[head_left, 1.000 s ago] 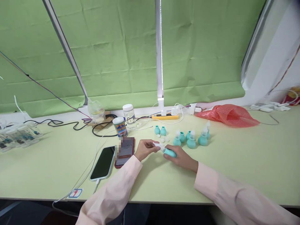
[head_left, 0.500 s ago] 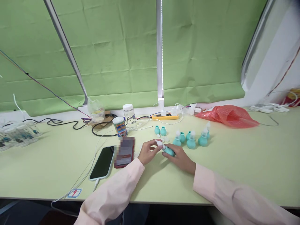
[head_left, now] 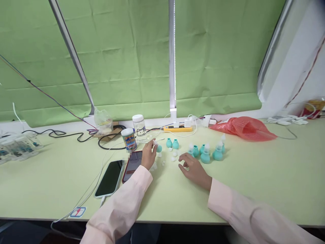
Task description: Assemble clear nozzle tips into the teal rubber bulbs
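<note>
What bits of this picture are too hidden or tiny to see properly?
In the head view:
Part of the teal bulb: the left hand covers it, so the grip is unclear.
Red-edged phone: partly behind that hand, partly pixelated.
Words on the can: too small.
Clear containers: cut off by the left edge.
Inside of the red bag: crumpled plastic hides it.

Smooth, matt teal bulbs (head_left: 175, 144) stand in front of the plastic power strip (head_left: 179, 129), glossy, crinkled red plastic wrap (head_left: 250, 128) lies to its right, and creased, matt green sheeting (head_left: 218, 57) (paper or cloth, hard to tell) hangs behind it.
</note>
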The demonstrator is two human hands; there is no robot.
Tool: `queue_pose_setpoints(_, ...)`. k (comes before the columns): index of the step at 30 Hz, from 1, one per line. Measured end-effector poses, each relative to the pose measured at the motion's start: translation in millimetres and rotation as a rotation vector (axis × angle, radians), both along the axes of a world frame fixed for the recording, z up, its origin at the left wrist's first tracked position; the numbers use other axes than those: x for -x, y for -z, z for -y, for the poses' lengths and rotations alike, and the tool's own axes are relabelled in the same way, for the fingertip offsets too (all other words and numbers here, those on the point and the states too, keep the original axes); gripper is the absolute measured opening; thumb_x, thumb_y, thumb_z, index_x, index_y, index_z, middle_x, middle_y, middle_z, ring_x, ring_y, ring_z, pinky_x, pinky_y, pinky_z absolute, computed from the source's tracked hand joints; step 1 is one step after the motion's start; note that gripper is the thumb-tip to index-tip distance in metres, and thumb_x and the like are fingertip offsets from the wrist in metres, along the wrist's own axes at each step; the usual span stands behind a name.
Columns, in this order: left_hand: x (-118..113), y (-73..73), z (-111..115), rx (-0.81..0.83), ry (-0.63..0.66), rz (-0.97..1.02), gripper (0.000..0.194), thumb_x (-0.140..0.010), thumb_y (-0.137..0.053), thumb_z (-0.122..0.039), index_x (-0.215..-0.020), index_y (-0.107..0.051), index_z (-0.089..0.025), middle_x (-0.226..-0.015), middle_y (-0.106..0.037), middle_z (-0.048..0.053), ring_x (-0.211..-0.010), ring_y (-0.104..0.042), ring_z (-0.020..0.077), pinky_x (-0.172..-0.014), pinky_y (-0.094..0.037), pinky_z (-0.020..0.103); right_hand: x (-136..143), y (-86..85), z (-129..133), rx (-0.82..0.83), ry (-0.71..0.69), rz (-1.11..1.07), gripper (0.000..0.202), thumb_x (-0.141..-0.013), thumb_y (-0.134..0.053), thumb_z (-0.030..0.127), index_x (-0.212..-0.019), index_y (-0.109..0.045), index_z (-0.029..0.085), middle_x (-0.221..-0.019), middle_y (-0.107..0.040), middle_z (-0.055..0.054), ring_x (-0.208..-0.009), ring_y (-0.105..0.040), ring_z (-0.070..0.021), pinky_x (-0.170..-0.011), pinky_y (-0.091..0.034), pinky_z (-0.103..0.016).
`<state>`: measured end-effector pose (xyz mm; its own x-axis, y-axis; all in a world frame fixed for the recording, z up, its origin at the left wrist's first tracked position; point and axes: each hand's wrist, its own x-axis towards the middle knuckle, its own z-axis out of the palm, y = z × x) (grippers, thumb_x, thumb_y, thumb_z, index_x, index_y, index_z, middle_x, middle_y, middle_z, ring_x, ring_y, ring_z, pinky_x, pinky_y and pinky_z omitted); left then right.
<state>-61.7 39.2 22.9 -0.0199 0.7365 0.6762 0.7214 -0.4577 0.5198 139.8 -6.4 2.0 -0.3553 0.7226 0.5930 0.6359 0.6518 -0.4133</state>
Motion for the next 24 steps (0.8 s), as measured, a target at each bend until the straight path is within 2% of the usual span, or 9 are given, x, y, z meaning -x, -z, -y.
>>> queue_pose_setpoints(3, 2, -0.7, -5, -0.016, -0.094, -0.111, 0.03, -0.076, -0.036, -0.024, -0.104, -0.043, -0.016, -0.091, -0.054, 0.008, -0.083, -0.049, 0.0166, -0.072, -0.04, 0.03, -1, 1.3, -1, -0.003, 0.044, 0.08, 0.01, -0.071, -0.042, 0.02, -0.077, -0.049, 0.018, -0.084, -0.05, -0.002, -0.051, -0.049, -0.0077, -0.054, -0.039, -0.023)
queue_pose_setpoints(7, 7, -1.5, -11, 0.053, -0.149, -0.235, 0.03, -0.075, -0.037, -0.023, -0.102, -0.044, -0.015, -0.082, -0.056, 0.008, -0.079, -0.05, 0.018, -0.068, -0.038, 0.03, -2, 4.2, -3, 0.015, 0.079, 0.166, 0.012, -0.071, -0.041, 0.022, -0.078, -0.05, 0.017, -0.08, -0.051, -0.002, -0.05, -0.047, -0.0082, -0.055, -0.037, -0.023)
queue_pose_setpoints(14, 21, -4.6, -16, 0.122, -0.267, -0.239, 0.028, -0.072, -0.04, -0.028, -0.095, -0.048, -0.014, -0.071, -0.058, 0.006, -0.069, -0.053, 0.0173, -0.062, -0.037, 0.027, -4, 2.0, -5, 0.038, 0.15, 0.312, 0.018, -0.072, -0.041, 0.025, -0.08, -0.054, 0.016, -0.077, -0.054, -0.004, -0.051, -0.047, -0.0096, -0.055, -0.033, -0.023)
queue_pose_setpoints(24, 20, -3.9, -13, 0.22, -0.27, -0.276, 0.035, -0.076, -0.034, -0.033, -0.106, -0.04, -0.016, -0.075, -0.059, 0.005, -0.076, -0.053, 0.0195, -0.06, -0.036, 0.027, -3, 3.7, -2, 0.071, 0.105, 0.363, 0.02, -0.072, -0.042, 0.027, -0.085, -0.055, 0.018, -0.08, -0.055, -0.004, -0.061, -0.051, -0.0121, -0.058, -0.033, -0.023)
